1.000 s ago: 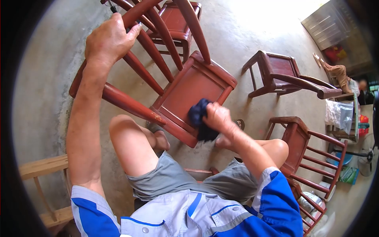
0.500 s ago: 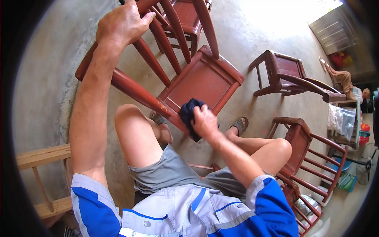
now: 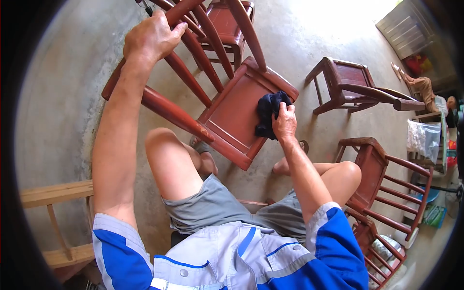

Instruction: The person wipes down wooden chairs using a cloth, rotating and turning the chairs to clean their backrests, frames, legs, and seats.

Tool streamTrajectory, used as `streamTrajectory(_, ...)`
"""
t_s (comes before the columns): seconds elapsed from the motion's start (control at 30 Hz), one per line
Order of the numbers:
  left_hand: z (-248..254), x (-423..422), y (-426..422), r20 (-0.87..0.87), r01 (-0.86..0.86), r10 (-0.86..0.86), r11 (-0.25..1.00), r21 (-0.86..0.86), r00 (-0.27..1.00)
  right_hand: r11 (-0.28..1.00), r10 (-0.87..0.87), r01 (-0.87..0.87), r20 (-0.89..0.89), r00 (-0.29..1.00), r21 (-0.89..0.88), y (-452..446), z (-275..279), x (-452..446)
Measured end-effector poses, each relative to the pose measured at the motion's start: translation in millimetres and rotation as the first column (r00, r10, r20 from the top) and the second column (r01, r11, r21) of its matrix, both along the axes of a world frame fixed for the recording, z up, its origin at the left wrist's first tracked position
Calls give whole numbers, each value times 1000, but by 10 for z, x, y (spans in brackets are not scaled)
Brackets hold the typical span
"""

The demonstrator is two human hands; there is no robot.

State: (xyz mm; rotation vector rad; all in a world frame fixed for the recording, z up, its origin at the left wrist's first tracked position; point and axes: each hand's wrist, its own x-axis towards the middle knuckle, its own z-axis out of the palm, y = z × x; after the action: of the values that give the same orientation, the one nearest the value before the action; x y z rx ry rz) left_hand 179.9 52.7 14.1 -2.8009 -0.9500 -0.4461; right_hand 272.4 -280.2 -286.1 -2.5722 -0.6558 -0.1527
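A reddish-brown wooden chair (image 3: 231, 123) stands before me, its slatted back leaning up toward the upper left. My left hand (image 3: 152, 38) is closed around the top rail of that back. In my right hand (image 3: 284, 123) is a bunched dark navy cloth (image 3: 267, 112), pressed on the seat near its right edge. The fingertips on the cloth are partly hidden by its folds. A small dark piece with a metal part (image 3: 146, 7) shows just beyond my left hand; I cannot make out what it is.
More reddish-brown chairs surround me: one behind (image 3: 227, 29), one at right (image 3: 350, 82), and another lower right (image 3: 369, 179). A pale wooden frame (image 3: 58, 193) is at left. Plastic bags (image 3: 424, 137) and household items line the far right. My bent knees flank the chair.
My right hand has slid the cloth from the seat's near edge up and right across to its right side. My left hand stays on the back rail, shifted slightly.
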Motion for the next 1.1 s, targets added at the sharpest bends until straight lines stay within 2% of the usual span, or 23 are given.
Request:
streamTrajectory(0.07,5,11,6,0,-7,7,1000,1,1000,999,-54,54,-13,998,1,49,-27,-193)
streamTrajectory(0.1,3,13,-3,-4,-13,13,1000,-2,1000,999,-28,27,-64,998,-17,56,16,-339)
streamTrajectory(0.27,42,16,-72,-41,-28,27,999,-45,999,972,236,-233,-153,960,34,-50,109,-1225)
streamTrajectory(0.33,41,2,-92,-17,-16,15,999,-47,1000,972,224,-209,-163,961,108,-108,125,-1360)
streamTrajectory(0.47,65,-18,-62,-25,13,-14,998,-59,1000,976,204,-177,-240,949,130,-151,185,-1389)
streamTrajectory(0.53,68,-73,10,-24,118,-119,992,-48,993,977,188,-160,-225,956,138,-192,217,-1384)
streamTrajectory(0.6,169,-268,112,-27,290,-301,937,-196,953,984,137,-102,-264,955,144,-223,205,-1382)
streamTrajectory(0.67,387,-604,113,-27,355,-407,826,-437,913,984,78,-25,-295,952,177,-218,144,-1397)
streamTrajectory(0.73,326,-982,408,4,307,-372,758,-575,928,974,46,28,-317,947,225,-212,100,-1385)
streamTrajectory(0.77,360,-1169,425,43,206,-272,605,-769,961,968,30,56,-334,942,246,-213,94,-1365)
streamTrajectory(0.8,386,-1359,416,54,115,-161,397,-911,985,960,13,85,-348,938,265,-222,96,-1340)
streamTrajectory(0.83,235,-1572,461,254,265,-86,172,-949,963,959,4,94,-343,939,269,-235,56,-1319)
streamTrajectory(0.87,-12,-1749,495,423,425,38,-47,-904,905,955,-11,123,-383,924,270,-242,27,-1304)
streamTrajectory(0.93,-398,-1912,325,560,592,203,-162,-790,803,949,-28,167,-455,890,267,-234,4,-1266)
streamTrajectory(0.97,-538,-1908,211,608,671,296,-207,-712,737,959,-20,149,-471,882,240,-244,22,-1241)
streamTrajectory(1.03,-704,-1756,-121,648,722,326,-219,-656,688,966,-26,148,-489,872,213,-235,68,-1229)
streamTrajectory(1.1,-1005,-1552,-290,625,725,392,-195,-661,675,969,-35,149,-486,873,199,-224,89,-1242)
